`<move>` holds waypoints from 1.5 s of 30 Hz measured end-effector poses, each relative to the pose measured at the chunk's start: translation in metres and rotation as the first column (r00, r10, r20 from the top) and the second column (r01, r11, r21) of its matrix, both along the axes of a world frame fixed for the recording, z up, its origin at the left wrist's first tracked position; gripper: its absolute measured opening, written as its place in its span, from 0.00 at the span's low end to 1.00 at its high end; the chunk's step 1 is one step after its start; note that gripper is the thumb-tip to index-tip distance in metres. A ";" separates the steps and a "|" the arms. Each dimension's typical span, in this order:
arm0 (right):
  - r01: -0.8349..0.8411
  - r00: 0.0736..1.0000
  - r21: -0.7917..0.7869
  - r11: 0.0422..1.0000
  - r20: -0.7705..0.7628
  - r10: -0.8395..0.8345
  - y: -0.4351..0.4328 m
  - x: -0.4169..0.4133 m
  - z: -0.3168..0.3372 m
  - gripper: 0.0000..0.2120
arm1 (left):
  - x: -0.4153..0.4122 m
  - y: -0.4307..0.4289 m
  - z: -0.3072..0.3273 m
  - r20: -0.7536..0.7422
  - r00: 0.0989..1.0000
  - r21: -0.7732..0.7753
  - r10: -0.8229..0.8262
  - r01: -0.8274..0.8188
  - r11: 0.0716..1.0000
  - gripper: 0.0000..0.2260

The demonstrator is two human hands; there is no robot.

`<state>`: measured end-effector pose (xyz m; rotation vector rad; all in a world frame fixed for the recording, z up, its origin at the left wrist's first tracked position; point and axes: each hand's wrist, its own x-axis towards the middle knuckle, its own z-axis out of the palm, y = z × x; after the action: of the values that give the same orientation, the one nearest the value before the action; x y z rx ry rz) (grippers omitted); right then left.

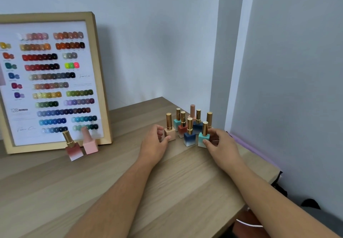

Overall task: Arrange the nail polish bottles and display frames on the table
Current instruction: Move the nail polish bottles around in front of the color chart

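Note:
A cluster of several nail polish bottles with gold caps stands near the table's far right corner. My left hand (pixel 155 142) grips the peach bottle (pixel 169 133) at the cluster's left edge. My right hand (pixel 220 143) holds the teal bottle (pixel 203 138) at the right front. Between them stands a blue ombre bottle (pixel 189 136). A wooden display frame (pixel 53 82) with a colour swatch chart leans against the wall at left. In front of it stand a red ombre bottle (pixel 73 147) and a pink bottle (pixel 89 142).
The wooden table (pixel 130 191) ends at a right edge close to the wall, with a purple strip (pixel 246 145) along it. Dark objects lie below the table edge at lower right.

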<state>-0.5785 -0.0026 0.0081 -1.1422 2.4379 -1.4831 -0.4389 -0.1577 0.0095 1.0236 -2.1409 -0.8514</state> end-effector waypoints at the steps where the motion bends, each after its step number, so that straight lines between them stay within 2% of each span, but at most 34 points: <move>1: 0.011 1.000 -0.048 0.999 -0.005 -0.011 0.002 0.001 0.000 0.18 | 0.005 0.002 0.000 -0.015 1.000 0.004 0.007 -0.007 1.000 0.14; 4: 0.049 0.997 -0.191 0.980 -0.044 -0.058 0.009 0.006 0.003 0.12 | 0.027 0.012 0.001 -0.050 0.999 -0.005 0.006 -0.006 1.000 0.14; 6: 0.003 0.994 -0.218 0.976 -0.108 -0.027 0.013 0.015 0.005 0.10 | 0.047 0.020 0.001 -0.070 0.997 -0.032 -0.017 0.015 0.999 0.13; 9: -0.169 0.959 -0.191 0.967 -0.257 0.117 0.013 0.040 0.006 0.12 | 0.083 0.028 0.000 -0.109 0.994 -0.074 -0.015 0.007 0.997 0.12; 11: -0.303 0.917 -0.111 0.947 -0.306 0.257 0.007 0.061 0.006 0.13 | 0.107 0.028 0.001 -0.139 0.990 -0.102 0.007 -0.022 0.995 0.12; 15: -0.489 0.846 0.049 0.871 -0.215 0.487 -0.022 0.103 0.004 0.14 | 0.156 0.017 0.003 -0.168 0.979 -0.147 0.112 -0.137 0.980 0.12; 19: -0.575 0.810 0.048 0.817 -0.105 0.576 -0.063 0.138 0.003 0.15 | 0.201 -0.007 0.005 -0.179 0.945 -0.141 0.274 -0.300 0.943 0.13; 22: -0.595 0.801 -0.001 0.804 -0.077 0.593 -0.099 0.166 0.002 0.15 | 0.226 -0.028 0.003 -0.192 0.904 -0.081 0.382 -0.402 0.912 0.13; 26: -0.609 0.788 -0.021 0.793 -0.130 0.602 -0.143 0.196 0.002 0.20 | 0.244 -0.054 -0.002 -0.235 0.850 0.062 0.471 -0.470 0.880 0.16; 31: -0.566 0.819 -0.047 0.823 -0.147 0.554 -0.184 0.208 0.001 0.22 | 0.240 -0.077 -0.003 -0.161 0.904 0.047 0.396 -0.394 0.918 0.21; 37: -0.525 0.847 -0.076 0.847 -0.143 0.512 -0.210 0.216 -0.002 0.19 | 0.231 -0.097 0.000 -0.041 0.959 -0.021 0.279 -0.280 0.960 0.20; 42: -0.505 0.852 -0.045 0.862 -0.183 0.490 -0.217 0.213 -0.004 0.12 | 0.227 -0.105 0.003 -0.103 0.957 0.001 0.272 -0.274 0.962 0.10; 45: -0.514 0.850 -0.038 0.857 -0.152 0.504 -0.216 0.212 -0.003 0.10 | 0.228 -0.104 0.004 -0.113 0.957 -0.007 0.267 -0.270 0.963 0.08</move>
<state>-0.3665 -0.2185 0.0049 -1.7853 1.9221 -1.3658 -0.2107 -0.2617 0.0130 1.1941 -1.8618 -0.7328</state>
